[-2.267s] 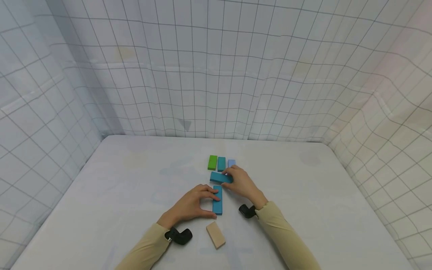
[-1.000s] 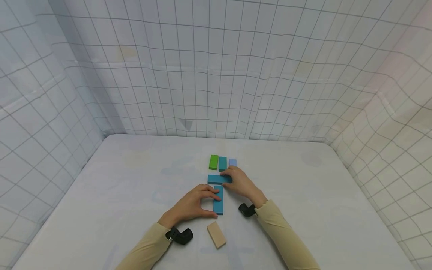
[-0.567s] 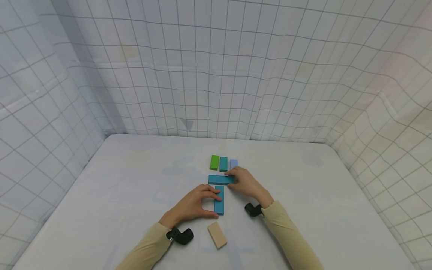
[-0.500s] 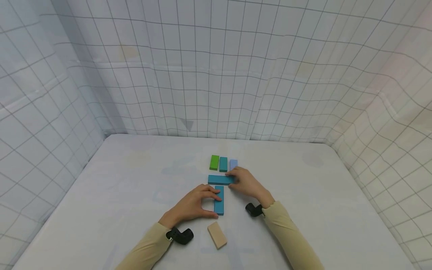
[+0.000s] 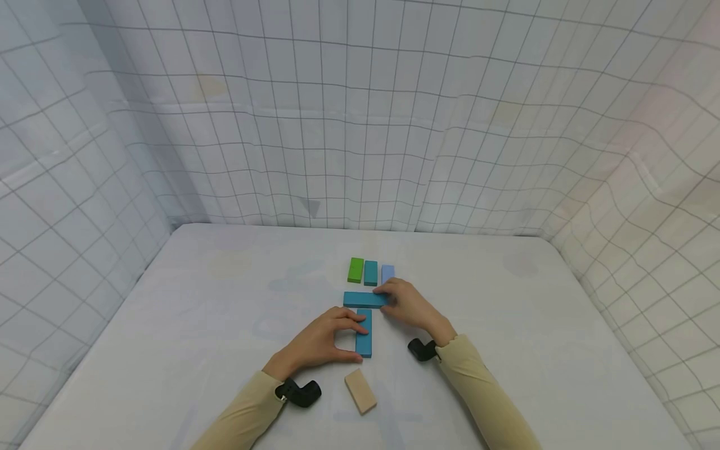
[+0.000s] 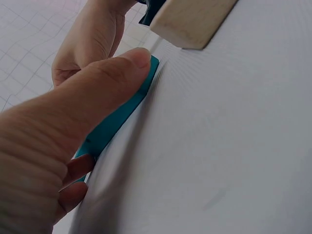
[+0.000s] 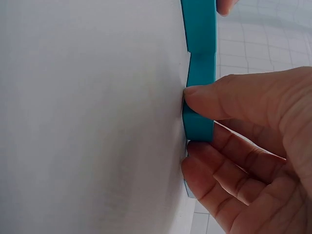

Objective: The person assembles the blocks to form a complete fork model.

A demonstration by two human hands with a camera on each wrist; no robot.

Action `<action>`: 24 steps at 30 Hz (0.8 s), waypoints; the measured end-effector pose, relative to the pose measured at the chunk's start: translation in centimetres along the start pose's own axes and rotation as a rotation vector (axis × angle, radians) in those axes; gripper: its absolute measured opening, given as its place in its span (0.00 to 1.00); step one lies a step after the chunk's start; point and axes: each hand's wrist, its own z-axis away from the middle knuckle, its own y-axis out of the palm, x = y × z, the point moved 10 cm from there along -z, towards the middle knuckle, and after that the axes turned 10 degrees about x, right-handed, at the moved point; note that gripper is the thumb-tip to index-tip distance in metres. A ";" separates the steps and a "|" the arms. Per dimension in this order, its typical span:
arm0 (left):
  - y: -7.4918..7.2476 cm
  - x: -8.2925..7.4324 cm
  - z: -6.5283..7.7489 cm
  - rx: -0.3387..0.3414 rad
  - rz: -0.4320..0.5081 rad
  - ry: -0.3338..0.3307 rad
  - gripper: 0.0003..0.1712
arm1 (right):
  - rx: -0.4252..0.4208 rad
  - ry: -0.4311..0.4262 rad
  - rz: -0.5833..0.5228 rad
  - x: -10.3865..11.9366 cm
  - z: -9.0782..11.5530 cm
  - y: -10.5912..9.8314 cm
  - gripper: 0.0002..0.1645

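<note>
Two long blue blocks lie on the white table in a T shape. The crosswise blue block forms the bar, and its right end is pinched between thumb and fingers of my right hand. Below it, pointing toward me, is the lengthwise blue block. My left hand holds this one from the left, thumb at its near end and fingers over its far part. In the right wrist view the crosswise block shows under the right thumb, one end meeting the lengthwise block.
Behind the T stand a green block, a teal block and a light blue block in a row, the last partly behind my right fingers. A tan block lies slanted nearer me. Gridded white curtains surround the table.
The crosswise blue block, slanted at first, has turned level and shifted slightly left. My right hand has slid right toward its end. The left hand stays on the lengthwise block.
</note>
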 end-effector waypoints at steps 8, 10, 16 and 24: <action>0.0 -0.2 0.0 -0.003 -0.013 0.004 0.26 | 0.016 0.001 -0.009 0.2 -0.1 0.1 0.21; 0.0 -0.2 0.0 -0.003 -0.017 0.005 0.27 | 0.016 -0.004 -0.009 0.3 -0.1 0.1 0.21; -0.1 -0.2 -0.1 -0.007 -0.016 0.007 0.26 | 0.014 -0.017 -0.004 0.4 -0.1 0.1 0.21; 0.0 -0.2 -0.2 -0.009 -0.013 0.004 0.26 | 0.015 -0.017 -0.001 0.3 -0.1 0.2 0.20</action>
